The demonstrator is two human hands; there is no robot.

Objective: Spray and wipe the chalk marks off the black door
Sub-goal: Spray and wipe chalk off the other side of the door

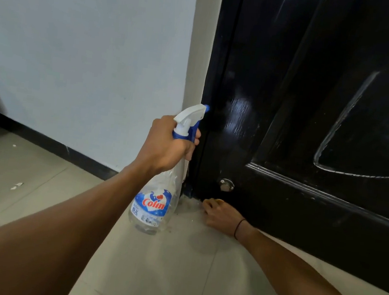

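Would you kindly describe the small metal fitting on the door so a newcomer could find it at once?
Start at the black door and follow its left edge down almost to the tiled floor. There, just below the raised panel moulding and above the right hand, sits the metal stud. It is the only shiny silver, round thing on the dark surface.

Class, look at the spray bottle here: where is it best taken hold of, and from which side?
Grip the spray bottle at its narrow neck under the white trigger head, coming from behind the nozzle, as the left hand does: fingers wrap the neck and reach the blue trigger while the nozzle faces the black door.
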